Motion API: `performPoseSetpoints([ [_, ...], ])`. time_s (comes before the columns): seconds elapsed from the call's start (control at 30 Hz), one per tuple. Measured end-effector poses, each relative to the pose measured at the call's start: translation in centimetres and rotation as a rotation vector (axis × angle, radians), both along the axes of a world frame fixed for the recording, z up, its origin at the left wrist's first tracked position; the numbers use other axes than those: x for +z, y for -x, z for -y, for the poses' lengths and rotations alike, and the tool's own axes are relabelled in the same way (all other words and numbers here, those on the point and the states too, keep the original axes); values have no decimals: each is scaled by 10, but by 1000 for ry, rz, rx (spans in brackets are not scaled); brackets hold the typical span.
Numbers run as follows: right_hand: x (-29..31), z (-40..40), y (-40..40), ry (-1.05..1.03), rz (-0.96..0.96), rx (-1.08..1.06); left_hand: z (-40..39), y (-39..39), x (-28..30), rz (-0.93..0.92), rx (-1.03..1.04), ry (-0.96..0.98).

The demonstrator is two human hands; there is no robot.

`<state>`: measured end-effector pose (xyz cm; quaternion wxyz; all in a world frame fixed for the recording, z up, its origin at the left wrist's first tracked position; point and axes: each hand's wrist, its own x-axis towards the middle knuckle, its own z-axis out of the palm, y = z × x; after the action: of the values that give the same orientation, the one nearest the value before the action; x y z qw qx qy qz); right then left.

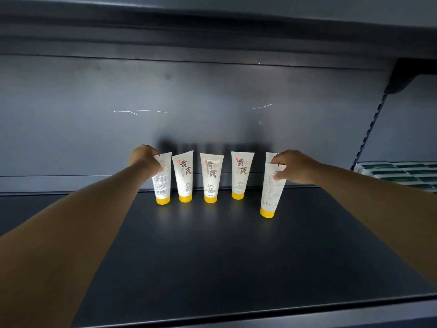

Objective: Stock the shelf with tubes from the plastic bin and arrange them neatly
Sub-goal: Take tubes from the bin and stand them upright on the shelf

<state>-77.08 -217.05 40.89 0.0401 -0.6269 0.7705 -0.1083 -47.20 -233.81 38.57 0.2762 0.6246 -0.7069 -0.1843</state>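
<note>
Dark metal shelf (212,245): white yellow-capped plastic tubes along back edge. Left hand (144,162) grips end tube (162,178); right hand (293,166) pinches forward tube (270,190) (both back-labels outward). Step: placing. Next: turn labels, align row.

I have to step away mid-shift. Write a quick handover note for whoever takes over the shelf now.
Left hand grips the leftmost white yellow-capped tube, back label facing out.
Right hand holds another tube, tilted, ahead of the row, with a further tube partly hidden behind it.
Done: three tubes stand cap-down, fronts out, at the back of the dark shelf.
Left: turn the end tubes, align the row.
</note>
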Motion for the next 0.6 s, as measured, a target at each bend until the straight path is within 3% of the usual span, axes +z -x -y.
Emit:
performPoseSetpoints([
  [0.43, -1, -2, -2, -15, -12, 42, 5, -1, -2, 72, -1, 13],
  [0.6, 6, -6, -4, -3, -18, 29, -1, -7, 5, 20, -1, 27],
])
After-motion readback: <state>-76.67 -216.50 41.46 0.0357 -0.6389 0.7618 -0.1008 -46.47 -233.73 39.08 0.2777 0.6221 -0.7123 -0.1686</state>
